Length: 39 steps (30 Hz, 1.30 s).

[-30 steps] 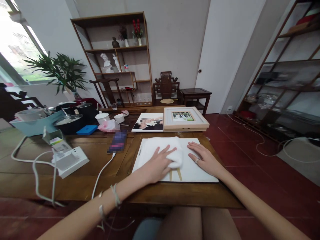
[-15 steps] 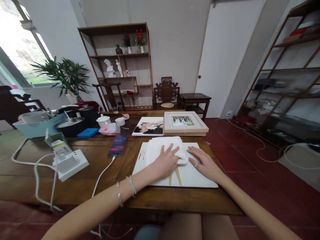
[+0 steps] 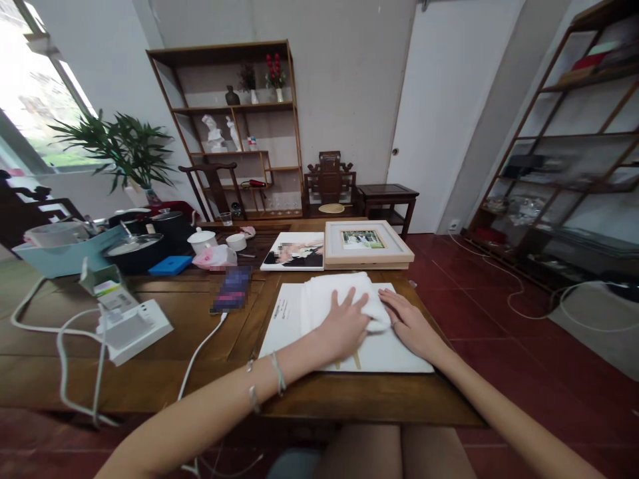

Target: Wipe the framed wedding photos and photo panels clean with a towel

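A folded white towel (image 3: 319, 293) lies on a white board (image 3: 277, 332) that has a printed label and tan strips on it. My left hand (image 3: 344, 326) holds the towel down from above, its fingers spread over the cloth and its thumb at the right edge. Flat on the board's right side rests my right hand (image 3: 407, 319), fingers stretched out, with the fingertips close against the towel. Part of the tan strips (image 3: 355, 360) is hidden under my left hand and the towel.
Behind the board are a photo print (image 3: 292, 251) and a framed picture (image 3: 369, 243) in light wood. To the left lie a phone (image 3: 232, 289) on a white cable, an opened white box (image 3: 140, 326), a blue box (image 3: 170, 265) and a black pot (image 3: 134, 249). The wooden table's edge (image 3: 369, 412) is near me.
My left hand and the towel have slid right across the board, closer to my right hand. The right hand stays on the board's right side. The view has shifted slightly.
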Tool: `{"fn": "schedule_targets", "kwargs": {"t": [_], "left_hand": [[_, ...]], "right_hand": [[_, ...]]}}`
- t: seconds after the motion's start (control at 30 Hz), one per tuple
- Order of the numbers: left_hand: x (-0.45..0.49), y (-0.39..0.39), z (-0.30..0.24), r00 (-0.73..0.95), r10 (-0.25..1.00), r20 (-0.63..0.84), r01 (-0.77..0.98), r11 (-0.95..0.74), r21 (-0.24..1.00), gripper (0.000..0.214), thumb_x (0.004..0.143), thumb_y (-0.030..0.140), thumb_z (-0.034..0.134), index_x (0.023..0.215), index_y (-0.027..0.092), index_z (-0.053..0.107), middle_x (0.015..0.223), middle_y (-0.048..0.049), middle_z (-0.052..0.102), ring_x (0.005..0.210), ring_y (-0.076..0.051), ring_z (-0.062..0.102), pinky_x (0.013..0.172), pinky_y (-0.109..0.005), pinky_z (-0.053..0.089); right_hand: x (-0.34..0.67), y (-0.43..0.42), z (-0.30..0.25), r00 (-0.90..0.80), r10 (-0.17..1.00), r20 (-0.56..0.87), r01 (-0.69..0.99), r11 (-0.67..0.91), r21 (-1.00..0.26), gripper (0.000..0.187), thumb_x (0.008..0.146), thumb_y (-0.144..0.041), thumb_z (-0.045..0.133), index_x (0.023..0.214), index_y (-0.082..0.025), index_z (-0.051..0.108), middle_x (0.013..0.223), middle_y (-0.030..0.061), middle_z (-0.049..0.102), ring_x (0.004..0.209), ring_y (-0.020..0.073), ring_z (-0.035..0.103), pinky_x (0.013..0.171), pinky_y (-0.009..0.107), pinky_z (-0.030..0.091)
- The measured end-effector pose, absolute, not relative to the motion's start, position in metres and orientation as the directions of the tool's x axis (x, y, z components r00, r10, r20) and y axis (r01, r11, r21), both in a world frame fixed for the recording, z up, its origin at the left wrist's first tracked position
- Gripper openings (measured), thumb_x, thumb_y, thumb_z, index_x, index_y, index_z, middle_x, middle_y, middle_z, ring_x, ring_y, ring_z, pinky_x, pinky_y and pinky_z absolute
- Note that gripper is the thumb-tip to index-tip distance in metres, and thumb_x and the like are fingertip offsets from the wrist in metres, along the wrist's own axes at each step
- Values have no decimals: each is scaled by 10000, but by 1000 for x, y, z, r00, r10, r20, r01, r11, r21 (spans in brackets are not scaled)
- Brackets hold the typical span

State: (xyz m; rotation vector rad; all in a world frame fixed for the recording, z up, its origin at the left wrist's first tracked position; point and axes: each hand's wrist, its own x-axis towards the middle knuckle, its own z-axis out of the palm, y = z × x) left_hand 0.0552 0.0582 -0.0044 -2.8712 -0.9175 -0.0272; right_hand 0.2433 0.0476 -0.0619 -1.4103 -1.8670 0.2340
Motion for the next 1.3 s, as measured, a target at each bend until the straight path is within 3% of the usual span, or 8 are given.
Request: {"fn": "schedule_targets", "kwargs": {"t": [0.2, 0.37, 0.53, 0.73, 0.87, 1.1, 1.3], "left_hand": [[70, 79, -8, 828, 559, 49, 560, -817, -137, 312, 829, 144, 410, 1078, 148, 599, 1439, -118, 264, 1311, -366, 200, 947, -646, 258], [58, 22, -10, 873, 488, 30, 484, -855, -188, 244, 784, 198, 504, 969, 171, 660, 1422, -136, 291, 1285, -418, 225, 915, -683, 260], [45, -30, -4, 918, 388, 82, 396, -894, -209, 245, 831, 236, 465, 915, 189, 691, 1411, -141, 310, 1263, -432, 271, 887, -681, 299], [60, 10, -3, 874, 486, 21, 483, -862, -155, 279, 809, 228, 468, 1004, 164, 656, 1416, -145, 300, 1265, -431, 257, 875, -688, 292], [80, 60, -12, 834, 545, 91, 551, -809, -205, 310, 817, 171, 421, 1042, 138, 631, 1429, -138, 274, 1285, -408, 224, 910, -687, 258], [91, 59, -15, 880, 456, 131, 475, -847, -239, 311, 816, 153, 417, 1041, 147, 632, 1403, -150, 313, 1269, -396, 271, 902, -660, 298], [66, -17, -2, 937, 334, 102, 349, -909, -227, 253, 825, 223, 471, 955, 164, 681, 1356, -195, 371, 1208, -454, 350, 843, -663, 345]], "right_hand": [[245, 49, -63, -106, 888, 447, 730, 375, -571, 408, 796, -177, 379, 1159, -158, 565, 1253, 115, 552, 1234, 236, 436, 1053, 465, 324], [247, 49, -64, -83, 887, 453, 711, 372, -597, 383, 809, -188, 401, 1152, -203, 571, 1263, 88, 546, 1230, 235, 438, 1044, 483, 331], [246, 47, -64, -83, 896, 436, 701, 363, -614, 379, 814, -196, 395, 1144, -192, 580, 1282, 97, 528, 1247, 238, 415, 1051, 488, 316], [246, 47, -61, -34, 906, 422, 647, 342, -682, 341, 862, -310, 396, 1134, -244, 590, 1265, 59, 550, 1232, 234, 437, 1057, 479, 309], [248, 47, -58, 77, 945, 317, 562, 222, -797, 392, 866, -404, 391, 1198, -257, 538, 1269, 56, 552, 1195, 247, 481, 1033, 473, 335], [249, 47, -57, 70, 932, 356, 456, 287, -842, 463, 860, -449, 412, 1279, -259, 465, 1398, 40, 404, 1296, 222, 351, 1092, 445, 239], [248, 49, -61, 44, 936, 348, 538, 271, -798, 390, 864, -430, 409, 1175, -258, 571, 1342, 53, 478, 1286, 222, 369, 1093, 471, 234]]}}
